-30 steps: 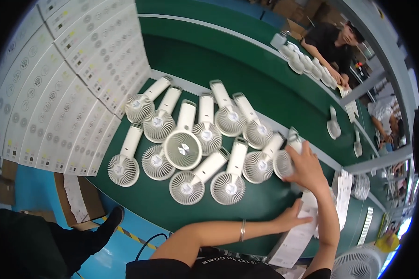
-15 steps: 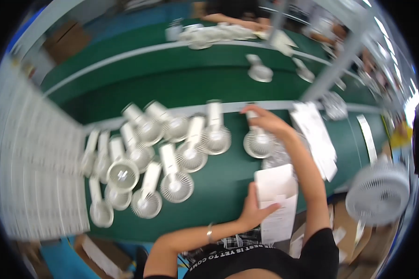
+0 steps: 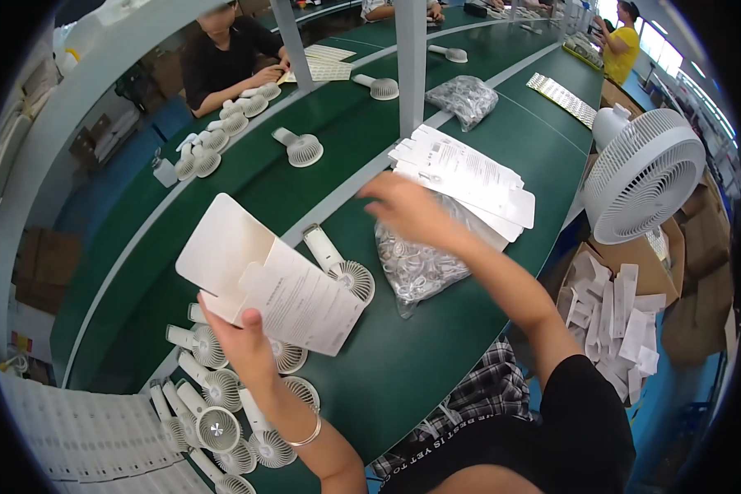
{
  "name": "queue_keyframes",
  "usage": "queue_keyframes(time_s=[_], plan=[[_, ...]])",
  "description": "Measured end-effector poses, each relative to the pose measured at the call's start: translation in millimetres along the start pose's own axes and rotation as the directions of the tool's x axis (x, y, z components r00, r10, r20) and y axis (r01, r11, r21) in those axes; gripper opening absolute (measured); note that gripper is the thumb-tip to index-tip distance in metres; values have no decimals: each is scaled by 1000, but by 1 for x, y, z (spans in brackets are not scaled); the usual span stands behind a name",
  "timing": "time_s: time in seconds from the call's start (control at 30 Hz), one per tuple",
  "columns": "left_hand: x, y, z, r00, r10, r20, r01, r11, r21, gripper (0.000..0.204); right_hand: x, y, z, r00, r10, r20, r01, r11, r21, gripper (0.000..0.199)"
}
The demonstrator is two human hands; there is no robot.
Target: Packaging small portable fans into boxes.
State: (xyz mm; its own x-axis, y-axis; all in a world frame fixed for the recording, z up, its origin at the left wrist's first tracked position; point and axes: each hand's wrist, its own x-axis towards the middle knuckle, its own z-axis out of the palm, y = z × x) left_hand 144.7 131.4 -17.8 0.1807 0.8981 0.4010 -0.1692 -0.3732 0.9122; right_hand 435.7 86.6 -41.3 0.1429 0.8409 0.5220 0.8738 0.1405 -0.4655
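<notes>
In my left hand (image 3: 243,342) is a white carton (image 3: 300,300) with its top flap raised; my fingers and thumb close on its lower left edge. Behind the carton's right side lies a white handheld fan (image 3: 337,259), partly covered by it. My right hand (image 3: 407,206) hangs over the near end of the stacked flat cartons and a clear plastic bag (image 3: 420,267) of small whitish pieces. Its fingers are apart, slightly blurred, with nothing seen in them. Several more handheld fans (image 3: 218,428) cluster on the green table below my left forearm.
Flat white cartons (image 3: 469,177) lie stacked beyond the bag, near a grey post (image 3: 412,74). A large fan (image 3: 642,177) stands off the table's right edge, above a box of white folded pieces (image 3: 609,317). Across the conveyor (image 3: 247,185), a person in black works at sheets.
The view has swung to the right. My right hand has come off a handheld fan's handle and moved toward the flat cartons. My left hand has raised the carton, now tilted.
</notes>
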Motion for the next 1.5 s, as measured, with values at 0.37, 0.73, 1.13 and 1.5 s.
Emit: queue_keyframes(time_s=[0.37, 0.73, 1.13, 1.5], plan=[[-2, 10, 0, 793, -187, 580, 179, 981, 71, 98, -69, 35, -6, 982, 120, 149, -57, 927, -370, 24], [-2, 20, -6, 776, -143, 614, -4, 973, 231, 103, -74, 42, -16, 976, -34, 215, 107, 934, -341, 20], [-2, 32, -18, 777, -134, 615, -122, 926, 357, 103, -71, 27, -52, 996, 20, 88, 11, 939, -344, 14], [-7, 39, 1, 752, -178, 635, -137, 900, 415, 104, -7, -111, -90, 866, -450, -217, 491, 846, 208, 11]])
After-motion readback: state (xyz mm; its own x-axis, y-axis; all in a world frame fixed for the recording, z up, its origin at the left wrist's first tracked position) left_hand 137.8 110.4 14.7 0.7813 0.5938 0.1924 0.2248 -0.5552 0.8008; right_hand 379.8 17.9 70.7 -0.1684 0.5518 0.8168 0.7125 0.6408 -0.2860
